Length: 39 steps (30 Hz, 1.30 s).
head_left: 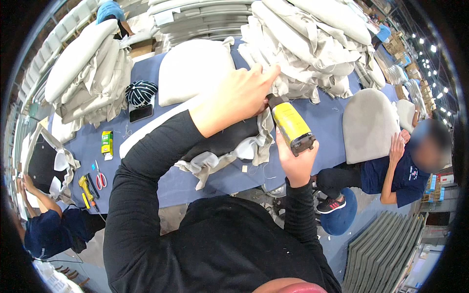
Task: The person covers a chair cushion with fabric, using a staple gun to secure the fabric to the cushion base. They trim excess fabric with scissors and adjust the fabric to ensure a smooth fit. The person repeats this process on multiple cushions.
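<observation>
A seat cushion (227, 139) lies underside up on the table in front of me, its dark backing showing inside a loose pale fabric edge (251, 149). My left hand (237, 95) reaches over the cushion to its far right corner. Its fingers are bent together at the fabric there, and the fingertips are partly hidden. In my right hand (298, 158) is a yellow-and-black staple gun (290, 122), gripped from below. The gun's front end is close to my left fingers at the cushion's edge; whether it touches the fabric cannot be made out.
Tall piles of pale covers (308, 49) and cushions (88, 73) stand on the blue table (322, 132). A cap (141, 93), phone (141, 114), small box (107, 144), red-handled scissors (100, 179) and yellow tool (87, 188) lie left. People work at both sides; a blue stool (339, 219) stands right.
</observation>
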{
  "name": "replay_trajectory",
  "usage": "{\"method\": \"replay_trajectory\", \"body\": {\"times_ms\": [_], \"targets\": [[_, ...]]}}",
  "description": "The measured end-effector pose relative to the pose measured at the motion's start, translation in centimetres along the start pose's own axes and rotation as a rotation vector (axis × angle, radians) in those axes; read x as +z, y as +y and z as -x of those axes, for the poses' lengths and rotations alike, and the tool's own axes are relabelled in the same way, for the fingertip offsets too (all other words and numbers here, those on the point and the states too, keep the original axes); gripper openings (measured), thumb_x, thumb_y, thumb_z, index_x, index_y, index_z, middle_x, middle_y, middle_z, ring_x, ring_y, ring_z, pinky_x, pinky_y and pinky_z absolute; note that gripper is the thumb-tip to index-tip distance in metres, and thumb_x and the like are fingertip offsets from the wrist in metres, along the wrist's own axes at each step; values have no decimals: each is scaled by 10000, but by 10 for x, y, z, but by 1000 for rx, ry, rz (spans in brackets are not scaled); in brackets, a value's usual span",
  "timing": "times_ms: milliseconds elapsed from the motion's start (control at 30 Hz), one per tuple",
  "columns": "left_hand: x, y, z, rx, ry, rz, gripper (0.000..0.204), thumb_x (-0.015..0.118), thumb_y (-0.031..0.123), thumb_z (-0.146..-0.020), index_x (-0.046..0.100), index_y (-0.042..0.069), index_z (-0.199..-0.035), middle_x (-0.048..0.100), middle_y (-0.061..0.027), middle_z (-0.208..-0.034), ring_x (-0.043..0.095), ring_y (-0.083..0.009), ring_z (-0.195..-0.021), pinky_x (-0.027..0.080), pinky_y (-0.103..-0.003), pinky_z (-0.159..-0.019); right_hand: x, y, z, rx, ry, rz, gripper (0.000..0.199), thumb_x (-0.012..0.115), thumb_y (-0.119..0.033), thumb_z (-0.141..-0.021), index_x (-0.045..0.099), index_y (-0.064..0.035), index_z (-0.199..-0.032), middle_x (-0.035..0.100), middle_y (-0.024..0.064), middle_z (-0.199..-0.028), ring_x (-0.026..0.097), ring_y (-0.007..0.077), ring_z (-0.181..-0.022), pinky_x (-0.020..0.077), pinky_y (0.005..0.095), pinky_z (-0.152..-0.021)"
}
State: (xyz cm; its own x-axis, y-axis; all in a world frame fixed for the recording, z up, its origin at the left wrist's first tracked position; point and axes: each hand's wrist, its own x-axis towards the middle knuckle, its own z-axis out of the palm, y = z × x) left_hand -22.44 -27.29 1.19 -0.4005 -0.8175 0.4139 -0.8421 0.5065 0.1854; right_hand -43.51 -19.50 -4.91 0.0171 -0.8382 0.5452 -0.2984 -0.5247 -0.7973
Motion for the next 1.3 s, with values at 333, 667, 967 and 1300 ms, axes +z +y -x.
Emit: {"method": "replay_trajectory", "body": {"times_ms": [333,667,967,1300], "targets": [[2,-3,-1,9,26,-5,684,855,142,-830,504,21,-1404,681,-200,-1009,748,-410,-915,600,-492,-774,-1,-5,-4,-90,-63,183,286,876,-49,-837,764,35,-1086,821,156,-1010,811,318,-858,615,378,-810],[2,4,1,53,45,29,768,856,145,-841,441,18,-1474,696,-210,-1003,742,-417,-908,592,-496,-774,-5,45,26,20,-48,342,473,936,-134,-828,741,-25,-1246,724,129,-1250,640,340,-1121,499,443,-991],[-11,-13,10,-64,67,141,860,917,241,-816,435,103,-1516,759,-226,-1159,757,-424,-1092,609,-483,-903,-15,47,11,460,-76,-403,308,838,-25,-970,717,6,-1251,790,71,-1135,744,134,-901,578,292,-760],[-121,-44,217,-455,299,680,644,947,321,-751,744,25,-1286,730,-110,-1354,739,-233,-1166,555,-375,-1058,-63,335,202,870,-23,67,557,684,15,-922,606,89,-1468,720,154,-1309,657,255,-1126,525,371,-989]]}}
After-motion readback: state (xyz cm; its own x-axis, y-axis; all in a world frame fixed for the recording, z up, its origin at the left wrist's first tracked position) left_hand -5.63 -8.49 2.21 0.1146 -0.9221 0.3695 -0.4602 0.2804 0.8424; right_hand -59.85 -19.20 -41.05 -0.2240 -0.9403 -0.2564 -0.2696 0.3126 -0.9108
